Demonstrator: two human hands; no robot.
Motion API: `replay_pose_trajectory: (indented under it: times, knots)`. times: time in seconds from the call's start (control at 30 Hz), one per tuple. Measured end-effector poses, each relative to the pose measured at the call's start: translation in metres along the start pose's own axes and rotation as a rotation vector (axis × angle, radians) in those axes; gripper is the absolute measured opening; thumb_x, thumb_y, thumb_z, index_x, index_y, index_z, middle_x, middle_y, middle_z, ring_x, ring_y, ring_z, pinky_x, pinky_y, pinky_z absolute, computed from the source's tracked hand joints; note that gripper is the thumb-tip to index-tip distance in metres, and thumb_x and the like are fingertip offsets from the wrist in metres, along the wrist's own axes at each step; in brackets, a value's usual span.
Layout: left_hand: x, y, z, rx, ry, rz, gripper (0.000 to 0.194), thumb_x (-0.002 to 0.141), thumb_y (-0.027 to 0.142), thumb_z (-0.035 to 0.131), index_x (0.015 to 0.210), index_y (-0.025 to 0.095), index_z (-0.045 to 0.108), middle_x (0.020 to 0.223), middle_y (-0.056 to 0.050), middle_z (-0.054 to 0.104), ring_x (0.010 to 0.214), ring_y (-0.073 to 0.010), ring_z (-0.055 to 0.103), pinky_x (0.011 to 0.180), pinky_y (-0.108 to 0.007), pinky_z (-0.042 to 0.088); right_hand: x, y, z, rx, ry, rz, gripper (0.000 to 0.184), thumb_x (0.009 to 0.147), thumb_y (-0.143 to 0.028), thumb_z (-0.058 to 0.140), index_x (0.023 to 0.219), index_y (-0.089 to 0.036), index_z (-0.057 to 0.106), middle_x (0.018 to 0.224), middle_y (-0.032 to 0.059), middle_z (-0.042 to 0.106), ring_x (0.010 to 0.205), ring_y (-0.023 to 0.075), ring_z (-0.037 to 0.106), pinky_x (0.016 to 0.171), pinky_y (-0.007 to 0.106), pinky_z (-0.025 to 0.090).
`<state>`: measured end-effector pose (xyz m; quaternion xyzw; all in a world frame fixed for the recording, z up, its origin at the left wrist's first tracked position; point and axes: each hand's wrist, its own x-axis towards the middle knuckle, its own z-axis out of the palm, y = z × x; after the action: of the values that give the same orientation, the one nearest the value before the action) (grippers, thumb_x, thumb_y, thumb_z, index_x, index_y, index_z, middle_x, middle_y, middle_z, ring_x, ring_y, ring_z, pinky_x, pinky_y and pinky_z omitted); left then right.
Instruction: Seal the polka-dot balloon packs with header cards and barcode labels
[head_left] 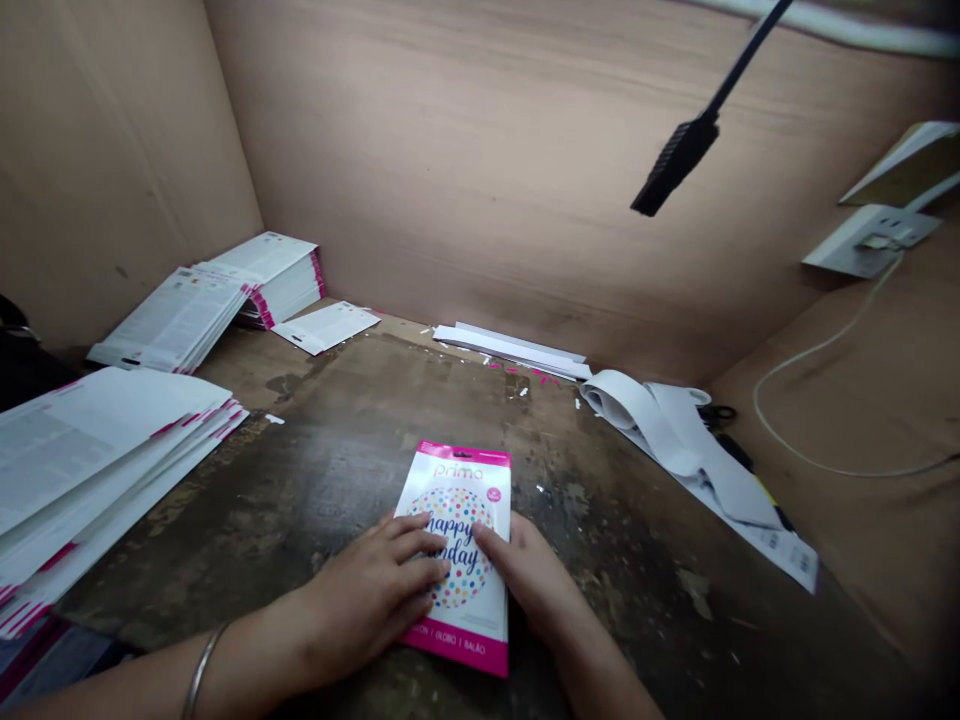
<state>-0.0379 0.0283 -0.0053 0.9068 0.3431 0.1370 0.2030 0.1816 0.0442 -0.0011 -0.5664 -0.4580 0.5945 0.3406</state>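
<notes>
Holds the white and pink packet (465,590) by its right edge with the right hand (536,570), thumb on the printed front, other fingers hidden at the edge. Lays the left hand (375,585) over the left edge, with fingers slightly apart across the front, covering some of the printed words. Cannot tell about any firm pinch by the left, because of its hidden underside. Has the packet low over the dark table (315,480); cannot tell about exact contact with it. Shows the word "prima" above the fingers, and a pink band below them. Wears a metal bangle (201,670) on the left wrist.

To the left of the grip, has a large pile of white packets (112,420). Farther beyond, on the same side, shows a leaning pile (176,315), a taller stack (274,265) just beside, and one flat packet (330,327). Straight beyond the grip, near the wall (450,180), has white strips (514,350); beyond to the right, a curled paper band (675,435). Higher up, shows a black cable end (675,165) and, farther right, a socket (862,240).
</notes>
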Motion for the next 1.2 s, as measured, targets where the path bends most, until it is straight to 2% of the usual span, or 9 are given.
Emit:
replay_pose_trajectory:
  times: [0.1,0.17,0.3,0.4,0.53,0.7,0.93,1.07,1.2]
  knots:
    - [0.001,-0.002,0.005,0.033,0.029,0.021,0.033,0.088,0.023,0.05,0.119,0.026,0.055,0.127,-0.004,0.057,0.124,-0.0299,0.044,0.102,-0.05,0.039,-0.014,-0.022,-0.017,-0.395,0.235,-0.102,0.024,0.072,-0.039,0.065,0.073,-0.016,0.062,0.076,0.0133,0.066,0.087,0.0358,0.062,0.079,0.052,0.045]
    - [0.002,-0.001,0.006,0.044,0.07,0.032,0.031,0.087,0.023,0.05,0.118,0.026,0.057,0.125,-0.004,0.059,0.122,-0.0296,0.046,0.101,-0.049,0.041,-0.018,-0.034,-0.016,-0.789,0.383,-0.337,0.023,0.082,-0.033,0.054,0.086,-0.013,0.065,0.093,0.0182,0.066,0.098,0.036,0.058,0.087,0.055,0.042]
    - [0.005,0.003,0.001,0.046,0.085,0.066,0.028,0.089,0.023,0.047,0.114,0.024,0.06,0.12,-0.006,0.062,0.12,-0.0272,0.049,0.102,-0.047,0.039,-0.002,-0.031,0.016,-1.171,0.142,-0.747,0.041,0.092,-0.019,0.035,0.13,-0.014,0.048,0.142,0.0144,0.039,0.132,0.0271,0.033,0.104,0.044,0.036]
    - [0.002,0.0,-0.003,-0.002,0.054,0.04,0.03,0.087,0.022,0.049,0.115,0.026,0.059,0.124,-0.006,0.059,0.123,-0.026,0.047,0.104,-0.045,0.039,0.018,-0.009,0.033,-1.212,-0.059,-0.69,0.043,0.092,-0.018,0.038,0.135,-0.02,0.044,0.146,0.0099,0.035,0.135,0.0268,0.027,0.107,0.045,0.033]
    - [-0.008,-0.015,0.001,-0.016,0.137,-0.137,0.043,0.087,0.027,0.049,0.13,0.024,0.047,0.144,-0.008,0.04,0.131,-0.0256,0.038,0.107,-0.044,0.035,0.028,0.009,0.033,-1.191,-0.057,-0.639,0.048,0.09,-0.012,0.041,0.137,-0.022,0.041,0.148,0.0092,0.03,0.137,0.026,0.023,0.109,0.048,0.028]
    - [-0.01,-0.026,0.004,0.076,0.074,-0.084,0.053,0.088,0.03,0.048,0.14,0.03,0.034,0.145,-0.005,0.036,0.133,-0.0286,0.033,0.107,-0.052,0.03,0.023,-0.002,0.033,-1.225,-0.099,-0.552,0.048,0.09,-0.012,0.037,0.137,-0.01,0.039,0.147,0.0128,0.029,0.137,0.0273,0.02,0.11,0.048,0.026]
    - [-0.007,-0.022,0.01,0.143,0.067,-0.075,0.054,0.085,0.032,0.051,0.138,0.027,0.04,0.144,-0.005,0.037,0.13,-0.0289,0.038,0.103,-0.046,0.039,0.012,-0.008,0.03,-1.147,-0.111,-0.524,0.05,0.092,-0.031,0.04,0.138,-0.012,0.039,0.149,0.013,0.022,0.138,0.0295,0.013,0.111,0.047,0.023]
    - [-0.006,-0.019,0.015,0.162,0.178,-0.124,0.052,0.079,0.031,0.057,0.13,0.027,0.049,0.141,-0.004,0.043,0.128,-0.0282,0.041,0.103,-0.041,0.041,0.013,-0.002,0.029,-1.12,-0.119,-0.527,0.052,0.092,-0.035,0.038,0.139,-0.013,0.038,0.149,0.0119,0.02,0.138,0.0287,0.012,0.112,0.045,0.02]
    - [0.02,-0.021,-0.014,0.043,0.138,-0.178,0.036,0.077,0.028,0.056,0.112,0.026,0.063,0.123,-0.006,0.061,0.112,-0.0256,0.057,0.094,-0.036,0.049,0.018,0.003,0.029,-1.119,-0.126,-0.494,0.054,0.089,-0.032,0.043,0.139,-0.014,0.037,0.149,0.0119,0.019,0.137,0.0301,0.014,0.111,0.046,0.021]
